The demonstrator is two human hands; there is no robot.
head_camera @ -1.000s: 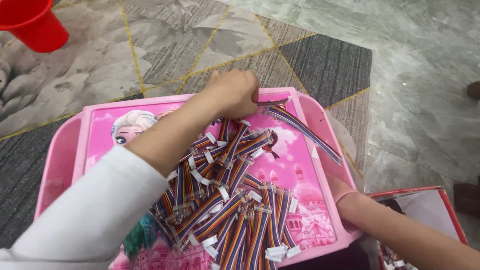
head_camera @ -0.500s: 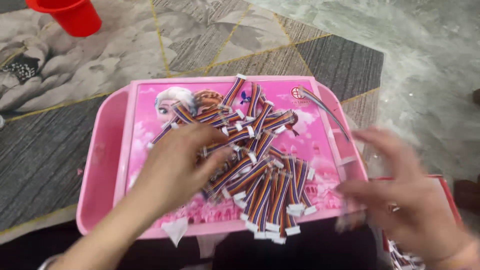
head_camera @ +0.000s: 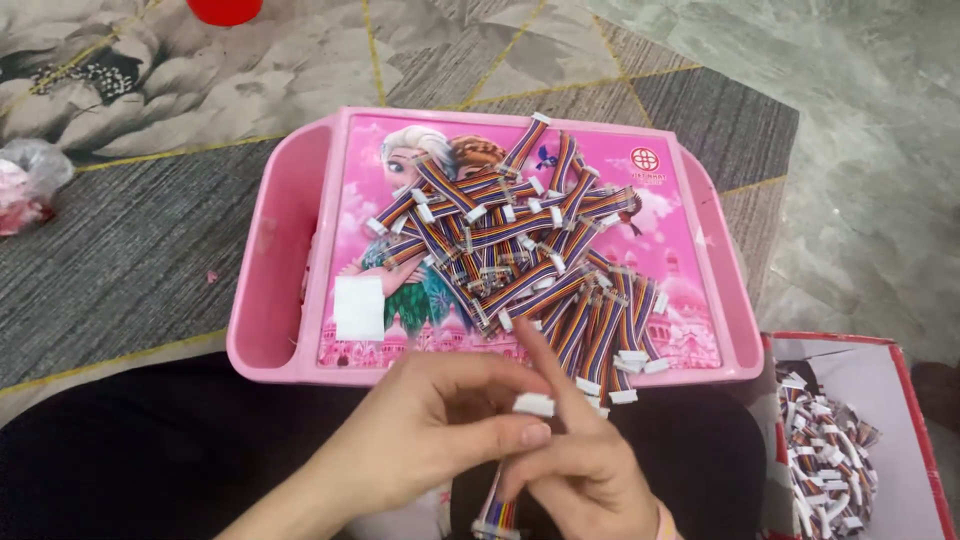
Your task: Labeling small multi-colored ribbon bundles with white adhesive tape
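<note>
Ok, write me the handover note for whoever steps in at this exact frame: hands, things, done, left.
Left hand: pinching a small white connector between thumb and fingers.
Right hand: gripping a rainbow ribbon cable that hangs below it, index finger raised.
Pink tray: holds a loose pile of ribbon cables and a white paper square.
Red box at right: another heap of cables.
Done versus left: cannot tell which heap is finished; both hold plenty.

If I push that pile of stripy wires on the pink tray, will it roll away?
Probably not. The wires look flat and ribbon-like, so they would likely slide, not roll. They bend and lie tangled, so they seem floppy and may drag together. The tray has a raised rim that should stop them.
</note>
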